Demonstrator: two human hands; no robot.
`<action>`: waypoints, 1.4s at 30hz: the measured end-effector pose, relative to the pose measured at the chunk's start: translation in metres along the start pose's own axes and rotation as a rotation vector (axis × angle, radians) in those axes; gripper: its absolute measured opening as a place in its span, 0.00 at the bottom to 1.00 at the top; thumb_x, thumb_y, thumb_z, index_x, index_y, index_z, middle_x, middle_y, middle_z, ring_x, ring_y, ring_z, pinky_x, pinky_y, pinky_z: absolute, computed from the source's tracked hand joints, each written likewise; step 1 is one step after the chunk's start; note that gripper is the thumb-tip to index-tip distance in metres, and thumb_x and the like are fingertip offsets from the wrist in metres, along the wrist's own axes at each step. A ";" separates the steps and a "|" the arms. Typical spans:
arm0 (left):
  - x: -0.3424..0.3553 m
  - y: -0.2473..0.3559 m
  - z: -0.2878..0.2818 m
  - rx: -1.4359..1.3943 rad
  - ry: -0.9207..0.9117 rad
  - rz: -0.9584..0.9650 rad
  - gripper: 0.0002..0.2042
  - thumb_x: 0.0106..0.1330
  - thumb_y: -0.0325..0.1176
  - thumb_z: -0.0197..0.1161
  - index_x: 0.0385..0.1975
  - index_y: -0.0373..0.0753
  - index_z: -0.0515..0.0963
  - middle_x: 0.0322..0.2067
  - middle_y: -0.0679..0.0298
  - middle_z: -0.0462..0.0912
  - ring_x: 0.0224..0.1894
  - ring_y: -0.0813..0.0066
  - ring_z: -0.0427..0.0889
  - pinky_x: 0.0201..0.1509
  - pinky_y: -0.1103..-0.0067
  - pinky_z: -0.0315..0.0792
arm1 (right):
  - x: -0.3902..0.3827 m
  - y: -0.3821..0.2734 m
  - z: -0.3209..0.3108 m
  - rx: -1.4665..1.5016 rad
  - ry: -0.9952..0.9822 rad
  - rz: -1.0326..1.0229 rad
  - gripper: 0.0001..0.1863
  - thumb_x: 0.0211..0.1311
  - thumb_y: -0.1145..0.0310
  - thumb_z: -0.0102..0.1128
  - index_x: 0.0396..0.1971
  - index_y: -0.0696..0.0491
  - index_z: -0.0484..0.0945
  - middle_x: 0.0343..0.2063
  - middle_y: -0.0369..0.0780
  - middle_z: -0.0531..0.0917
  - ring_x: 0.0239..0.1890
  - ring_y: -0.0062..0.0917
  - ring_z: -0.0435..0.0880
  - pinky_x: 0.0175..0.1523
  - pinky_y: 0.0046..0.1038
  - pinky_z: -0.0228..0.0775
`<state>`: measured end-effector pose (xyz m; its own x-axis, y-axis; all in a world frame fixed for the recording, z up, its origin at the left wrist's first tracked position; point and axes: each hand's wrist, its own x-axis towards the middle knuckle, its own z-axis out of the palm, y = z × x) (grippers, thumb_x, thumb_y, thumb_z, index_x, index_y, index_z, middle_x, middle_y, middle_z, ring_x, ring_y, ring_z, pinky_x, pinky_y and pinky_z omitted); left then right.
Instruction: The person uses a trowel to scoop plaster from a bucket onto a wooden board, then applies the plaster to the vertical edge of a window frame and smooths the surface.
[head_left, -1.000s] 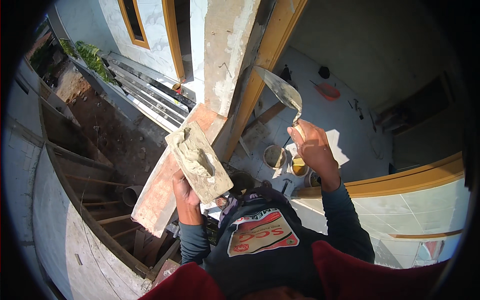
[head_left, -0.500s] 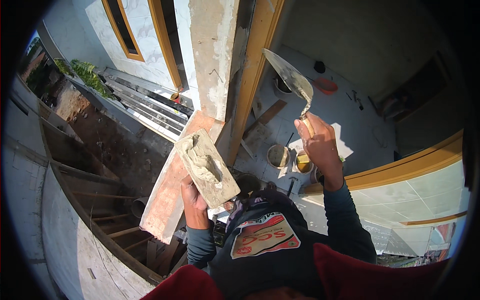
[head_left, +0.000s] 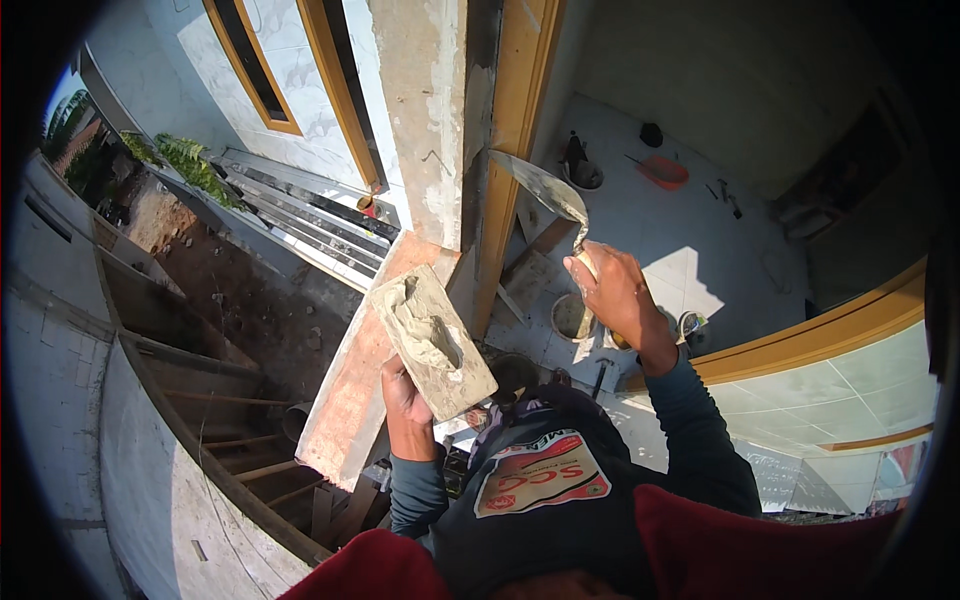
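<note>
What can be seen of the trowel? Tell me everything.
The trowel has a pointed, grey metal blade, smeared with mortar, and a pale handle gripped in the right hand. It is raised, the blade angled up and left, its tip at the yellow wooden door frame beside the plastered column.

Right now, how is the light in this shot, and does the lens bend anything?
Head view: hard sun lights the plaster board in the left hand and the right hand with the trowel; a bright patch lies on the tiled floor; the pillar and the wooden frame bow near the dark round rim.
</note>
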<state>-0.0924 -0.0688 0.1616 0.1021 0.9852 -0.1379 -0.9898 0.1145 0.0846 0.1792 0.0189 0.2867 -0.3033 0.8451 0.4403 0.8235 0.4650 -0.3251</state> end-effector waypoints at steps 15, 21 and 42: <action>0.010 0.014 -0.014 0.016 0.017 -0.085 0.25 0.59 0.34 0.51 0.58 0.36 0.68 0.54 0.51 0.75 0.54 0.52 0.76 0.58 0.54 0.69 | -0.070 0.031 0.058 0.399 -0.172 0.262 0.13 0.65 0.64 0.54 0.29 0.60 0.72 0.25 0.52 0.79 0.33 0.51 0.79 0.37 0.43 0.69; 0.027 0.005 -0.018 -0.039 -0.016 -0.233 0.26 0.58 0.36 0.52 0.59 0.36 0.68 0.56 0.52 0.74 0.55 0.53 0.74 0.60 0.53 0.67 | -0.151 0.065 0.089 0.420 -0.251 0.500 0.15 0.64 0.60 0.54 0.30 0.60 0.73 0.24 0.50 0.79 0.34 0.48 0.80 0.38 0.43 0.68; 0.051 -0.119 0.009 0.016 -0.032 -0.170 0.23 0.61 0.34 0.50 0.57 0.36 0.69 0.54 0.54 0.74 0.52 0.59 0.75 0.56 0.63 0.71 | -0.501 0.294 0.159 0.136 -0.302 1.704 0.29 0.49 0.67 0.57 0.57 0.41 0.72 0.45 0.51 0.81 0.48 0.40 0.82 0.53 0.37 0.74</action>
<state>0.0318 -0.0313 0.1537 0.2709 0.9550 -0.1206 -0.9564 0.2813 0.0789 0.4968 -0.2255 -0.1628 0.7067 0.3793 -0.5973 0.2507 -0.9236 -0.2899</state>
